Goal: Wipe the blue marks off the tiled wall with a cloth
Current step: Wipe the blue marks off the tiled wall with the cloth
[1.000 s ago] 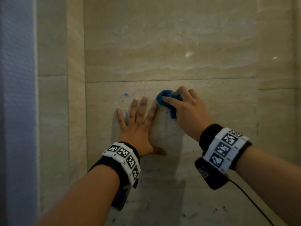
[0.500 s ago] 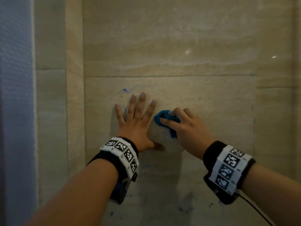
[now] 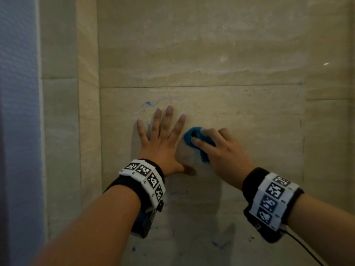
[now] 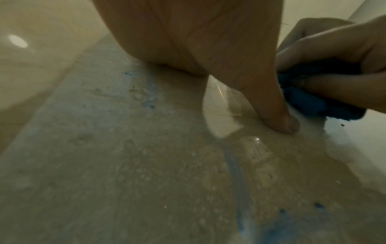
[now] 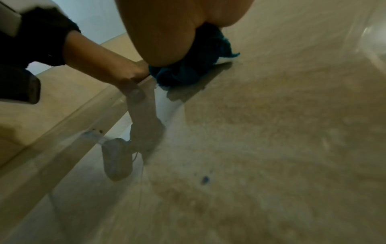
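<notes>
A beige tiled wall (image 3: 240,116) fills the head view. My left hand (image 3: 162,139) lies flat on it with fingers spread. Just right of its index finger, my right hand (image 3: 217,148) grips a bunched blue cloth (image 3: 192,138) and presses it on the tile. A blue mark (image 3: 147,104) sits above the left fingers, and fainter blue smears (image 3: 219,244) lie low on the wall. In the left wrist view the thumb (image 4: 279,115) touches the tile beside the cloth (image 4: 303,100), with a blue streak (image 4: 236,171) below. The right wrist view shows the cloth (image 5: 188,69) under the palm.
The wall meets a side wall at a corner (image 3: 98,131) left of my left hand. A grout line (image 3: 201,86) runs across above both hands. A blue-grey surface (image 3: 17,131) borders the far left. A cable (image 3: 303,248) trails from the right wrist band.
My right hand has slid the cloth down the tile, from level with the left fingertips to beside the left index finger's base. The left hand stays flat in place.
</notes>
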Available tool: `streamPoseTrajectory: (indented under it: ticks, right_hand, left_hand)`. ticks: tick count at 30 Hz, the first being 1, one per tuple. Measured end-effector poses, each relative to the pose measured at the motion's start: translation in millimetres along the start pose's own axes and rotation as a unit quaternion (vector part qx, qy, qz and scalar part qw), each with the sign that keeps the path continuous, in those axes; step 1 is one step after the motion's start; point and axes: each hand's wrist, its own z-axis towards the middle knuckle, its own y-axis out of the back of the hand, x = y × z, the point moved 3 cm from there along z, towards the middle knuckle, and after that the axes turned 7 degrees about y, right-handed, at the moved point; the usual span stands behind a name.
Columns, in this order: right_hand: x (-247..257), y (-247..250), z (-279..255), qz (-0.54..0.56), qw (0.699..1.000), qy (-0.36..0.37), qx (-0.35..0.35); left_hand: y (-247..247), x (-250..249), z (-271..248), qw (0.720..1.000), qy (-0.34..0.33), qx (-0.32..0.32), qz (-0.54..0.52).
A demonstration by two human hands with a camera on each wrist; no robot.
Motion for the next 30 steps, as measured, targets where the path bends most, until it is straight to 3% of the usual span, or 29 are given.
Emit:
streamPoseTrajectory:
  ticks: [5, 13, 23, 27, 30]
  right_hand:
    - [1, 4, -5, 0.018, 0.999, 0.044, 0.021]
    - [-22, 13, 19, -0.003, 0.997, -0.071, -0.037]
    - [15, 3, -20, 0.044, 0.999, -0.004, 0.025]
    - [12, 3, -23, 0.046, 0.998, 0.029, 0.043]
    - [3, 11, -14, 0.031, 0.999, -0.004, 0.025]
  left_hand:
    - [1, 0, -1, 1.0, 0.001, -0.014, 0.001]
    - [1, 0, 0, 1.0, 0.008, -0.008, 0.003]
    - [5, -7, -12, 0.999, 0.025, -0.017, 0.018]
    - [-8, -7, -27, 0.999, 0.033, 0.016, -0.015]
    - [-14, -5, -25, 0.999, 0.032, 0.029, -0.015]
